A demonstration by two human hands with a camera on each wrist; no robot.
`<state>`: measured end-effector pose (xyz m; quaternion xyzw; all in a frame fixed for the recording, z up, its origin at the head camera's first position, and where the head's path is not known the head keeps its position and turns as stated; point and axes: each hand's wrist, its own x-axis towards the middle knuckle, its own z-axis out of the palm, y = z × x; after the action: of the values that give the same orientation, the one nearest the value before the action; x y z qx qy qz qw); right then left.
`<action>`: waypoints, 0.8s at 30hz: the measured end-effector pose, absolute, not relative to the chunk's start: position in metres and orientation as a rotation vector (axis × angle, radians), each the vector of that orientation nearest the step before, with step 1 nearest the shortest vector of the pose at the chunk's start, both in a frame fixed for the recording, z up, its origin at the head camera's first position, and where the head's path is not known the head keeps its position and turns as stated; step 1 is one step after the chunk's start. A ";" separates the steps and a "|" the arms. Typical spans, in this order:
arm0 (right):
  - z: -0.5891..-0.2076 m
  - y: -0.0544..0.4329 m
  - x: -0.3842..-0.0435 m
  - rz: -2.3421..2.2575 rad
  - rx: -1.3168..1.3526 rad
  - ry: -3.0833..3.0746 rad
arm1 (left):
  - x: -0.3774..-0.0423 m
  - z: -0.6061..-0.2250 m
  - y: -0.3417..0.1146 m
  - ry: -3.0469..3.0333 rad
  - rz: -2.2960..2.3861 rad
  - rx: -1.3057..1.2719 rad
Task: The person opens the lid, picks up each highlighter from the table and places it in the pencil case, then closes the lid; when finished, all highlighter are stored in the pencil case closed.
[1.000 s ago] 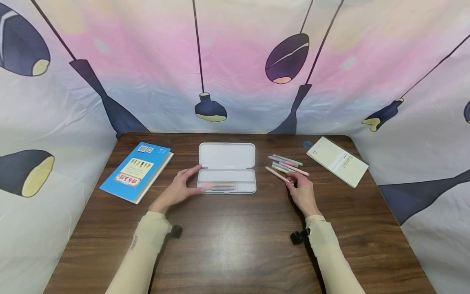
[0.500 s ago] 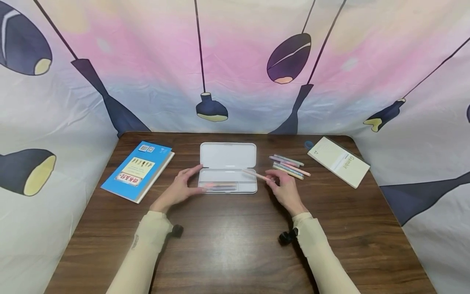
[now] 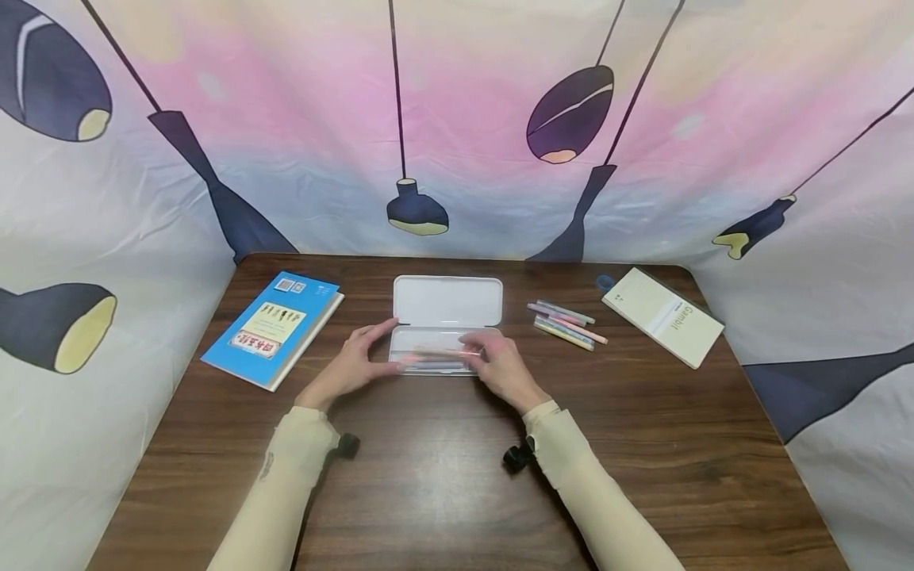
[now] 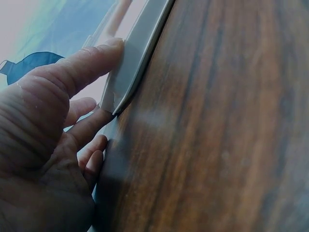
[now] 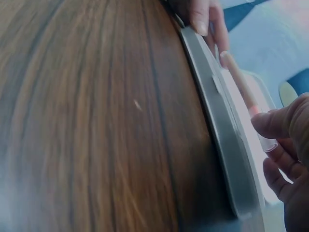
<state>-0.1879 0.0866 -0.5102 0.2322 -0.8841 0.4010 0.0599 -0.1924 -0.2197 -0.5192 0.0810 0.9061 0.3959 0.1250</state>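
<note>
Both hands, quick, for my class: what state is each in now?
Left hand: open, touching the white case.
Right hand: closed, holding a pen.

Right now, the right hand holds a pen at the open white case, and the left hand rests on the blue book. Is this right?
Not quite: in the head view, the left hand touches the left end of the white case, not the blue book. The right hand does hold a pen at the open white case.

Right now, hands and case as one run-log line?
left hand: touching white case at left end | right hand: pinching pen over case base | lid: open | loose pens: on table, right of case
</note>
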 end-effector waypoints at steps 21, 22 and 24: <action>-0.512 0.064 -0.194 1.137 0.818 -2.805 | -0.195 -0.520 -0.218 2.640 1.133 0.242; -0.512 0.064 -0.194 1.140 0.823 -2.807 | -0.195 -0.520 -0.218 2.641 1.135 0.239; -0.512 0.065 -0.193 1.128 0.829 -2.814 | -0.194 -0.522 -0.220 2.646 1.135 0.240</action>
<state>-0.1932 0.0655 -0.5122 0.2637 -0.8953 0.3589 -0.0006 -0.1939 -0.2202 -0.5216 0.0824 0.9086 0.3896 0.1261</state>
